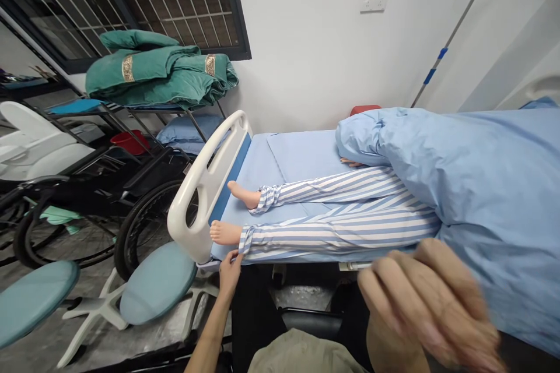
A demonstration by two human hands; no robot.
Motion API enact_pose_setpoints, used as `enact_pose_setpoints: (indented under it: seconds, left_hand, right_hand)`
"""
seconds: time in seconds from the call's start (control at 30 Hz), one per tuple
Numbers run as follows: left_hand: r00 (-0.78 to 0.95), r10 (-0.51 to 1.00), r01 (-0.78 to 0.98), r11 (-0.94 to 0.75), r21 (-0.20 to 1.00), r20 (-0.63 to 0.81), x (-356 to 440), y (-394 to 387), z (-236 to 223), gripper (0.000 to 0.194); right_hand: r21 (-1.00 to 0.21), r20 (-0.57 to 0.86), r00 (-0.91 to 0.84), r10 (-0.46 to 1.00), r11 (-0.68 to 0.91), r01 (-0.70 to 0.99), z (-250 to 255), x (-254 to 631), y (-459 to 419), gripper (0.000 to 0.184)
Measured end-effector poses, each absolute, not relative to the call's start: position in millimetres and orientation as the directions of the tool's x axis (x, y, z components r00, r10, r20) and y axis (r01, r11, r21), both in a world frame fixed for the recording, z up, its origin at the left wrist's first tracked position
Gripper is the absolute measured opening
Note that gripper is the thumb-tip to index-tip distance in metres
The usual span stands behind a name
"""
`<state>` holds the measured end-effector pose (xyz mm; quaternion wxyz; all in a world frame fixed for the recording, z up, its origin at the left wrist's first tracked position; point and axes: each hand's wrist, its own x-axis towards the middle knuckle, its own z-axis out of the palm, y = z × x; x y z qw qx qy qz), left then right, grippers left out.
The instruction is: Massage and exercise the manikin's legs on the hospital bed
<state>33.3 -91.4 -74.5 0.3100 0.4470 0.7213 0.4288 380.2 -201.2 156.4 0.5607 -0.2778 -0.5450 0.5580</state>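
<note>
Left hand on pale blue bedsheet edge, right hand blurred

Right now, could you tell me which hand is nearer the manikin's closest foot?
The left hand, just below the foot; the right hand is farther along the bed, below the striped trouser leg.

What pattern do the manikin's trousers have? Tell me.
The manikin's trousers are blue-and-white striped, shown best in the head view.
</note>
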Motion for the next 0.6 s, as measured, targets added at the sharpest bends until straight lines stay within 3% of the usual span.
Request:
enact_pose_setpoints:
  seconds: [0.13,0.2,0.27,0.37,0.47,0.6]
  left_hand:
    - [-0.418,0.902,0.369,0.277,0.887,-0.108,33,-93,-73,0.056]
    - [-0.422,0.898,0.376,0.296,0.878,-0.122,33,-93,-72,0.058]
    - [-0.432,0.894,0.379,0.302,0.875,-0.121,33,-93,-71,0.057]
    - [-0.443,0.887,0.336,0.301,0.892,-0.132,32,-92,-70,0.056]
    - [-0.455,0.874,0.244,0.308,0.920,-0.172,30,-92,-69,0.052]
    - [-0.481,0.858,0.187,0.303,0.934,-0.182,25,-91,-66,0.046]
  right_hand:
    - [-0.812,0.468,-0.089,0.879,0.388,-0.436,166,356,-159,0.026]
    - [-0.883,0.427,-0.120,0.896,0.385,-0.269,150,342,-134,0.014]
    - [-0.949,0.308,-0.117,0.944,0.314,0.033,122,331,-112,0.004]
    - [-0.871,0.189,-0.116,0.975,0.221,0.439,77,318,-88,0.016]
    - [-0.757,0.115,-0.207,0.971,0.221,0.615,50,301,-74,0.022]
    - [-0.619,0.101,-0.325,0.940,0.315,0.720,41,265,-57,0.032]
